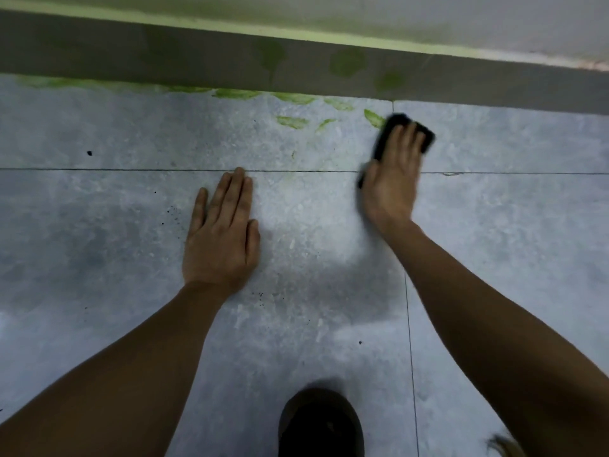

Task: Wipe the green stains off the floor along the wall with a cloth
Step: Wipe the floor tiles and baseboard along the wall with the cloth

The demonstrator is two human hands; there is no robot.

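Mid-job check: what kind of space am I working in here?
Probably an indoor room's edge, freshly painted: large grey stone-look floor tiles meet a dark grey skirting board, with green paint-like smears along the joint and a pale wall above.

Grey mottled floor tiles (pixel 131 232) with thin dark grout lines run to a grey skirting board (pixel 164 57) at the far edge. Above it rises a pale wall (pixel 428 18), green-tinged along its base.
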